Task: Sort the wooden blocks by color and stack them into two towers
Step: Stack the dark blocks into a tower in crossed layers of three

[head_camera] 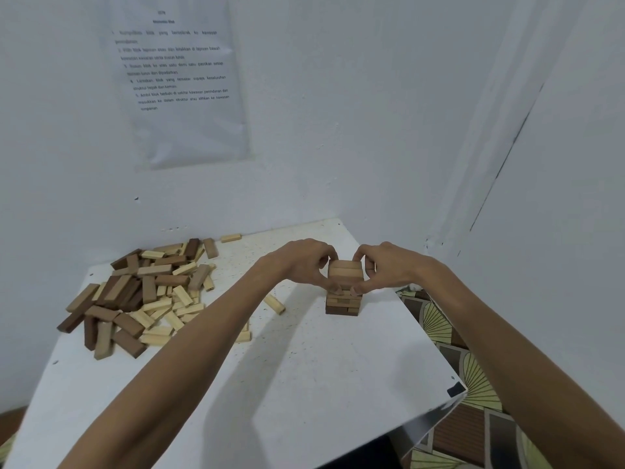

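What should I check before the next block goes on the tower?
1. Left hand and right hand pinch the top of the small tower of brown wooden blocks: ok.
2. Tower stands upright: ok.
3. Pile of mixed brown and pale wooden blocks sorted: not ok.
4. Second tower started: not ok.
5. Bare white table beside tower: ok.

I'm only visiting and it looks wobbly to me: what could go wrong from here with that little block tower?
1. The left hand and right hand pinch the upper layers of the tower from both sides; an uneven squeeze might shift them or tip it.
2. The left forearm lies right beside the mixed pile, so pulling back could scatter blocks.
3. The tower stands toward the right edge of the table; toppled blocks might drop off.
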A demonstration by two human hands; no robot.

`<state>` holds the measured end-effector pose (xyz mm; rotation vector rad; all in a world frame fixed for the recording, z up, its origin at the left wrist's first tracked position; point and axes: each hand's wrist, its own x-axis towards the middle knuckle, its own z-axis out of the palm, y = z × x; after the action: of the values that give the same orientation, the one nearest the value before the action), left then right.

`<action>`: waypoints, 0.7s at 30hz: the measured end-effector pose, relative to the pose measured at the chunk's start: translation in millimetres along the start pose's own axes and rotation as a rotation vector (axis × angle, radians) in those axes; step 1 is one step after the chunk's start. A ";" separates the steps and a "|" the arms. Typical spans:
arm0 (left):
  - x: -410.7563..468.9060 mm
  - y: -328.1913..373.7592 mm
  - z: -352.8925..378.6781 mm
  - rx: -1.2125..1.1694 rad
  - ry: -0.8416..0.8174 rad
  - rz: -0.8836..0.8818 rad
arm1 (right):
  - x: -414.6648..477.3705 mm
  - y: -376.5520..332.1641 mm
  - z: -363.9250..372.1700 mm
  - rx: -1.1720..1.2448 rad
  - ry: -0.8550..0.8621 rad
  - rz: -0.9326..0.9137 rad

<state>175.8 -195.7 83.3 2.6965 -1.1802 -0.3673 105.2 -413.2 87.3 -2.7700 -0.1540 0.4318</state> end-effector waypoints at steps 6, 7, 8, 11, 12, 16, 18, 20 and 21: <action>-7.5 -4.0 -5.1 -0.016 0.004 -0.022 | -4.1 -1.0 -4.1 -0.012 -0.014 0.031; -10.0 -6.6 -7.1 -0.031 0.015 -0.034 | -5.3 -1.8 -5.9 -0.018 0.006 0.033; -12.9 -9.5 -10.0 -0.057 0.029 -0.047 | -6.7 -3.6 -8.3 -0.019 0.031 0.033; -23.4 -20.5 -19.4 -0.118 0.063 -0.050 | -12.0 -15.8 -16.9 0.019 0.071 0.015; -27.9 -24.8 -22.1 -0.126 0.077 -0.050 | -12.8 -21.4 -18.8 0.024 0.073 0.004; -51.9 -41.7 -29.9 -0.104 0.110 -0.090 | -7.4 -43.8 -18.0 0.003 0.134 -0.068; -67.6 -51.3 -31.6 -0.096 0.099 -0.122 | -1.1 -56.9 -14.1 -0.032 0.146 -0.113; -85.4 -62.8 -32.0 -0.089 0.094 -0.167 | 5.5 -72.6 -9.5 -0.058 0.132 -0.160; -95.3 -69.2 -31.8 -0.087 0.101 -0.193 | 8.8 -81.6 -7.0 -0.062 0.126 -0.189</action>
<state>170.9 -76.9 110.6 2.7241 -0.8596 -0.2965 111.3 -337.4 118.9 -2.7993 -0.4002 0.2074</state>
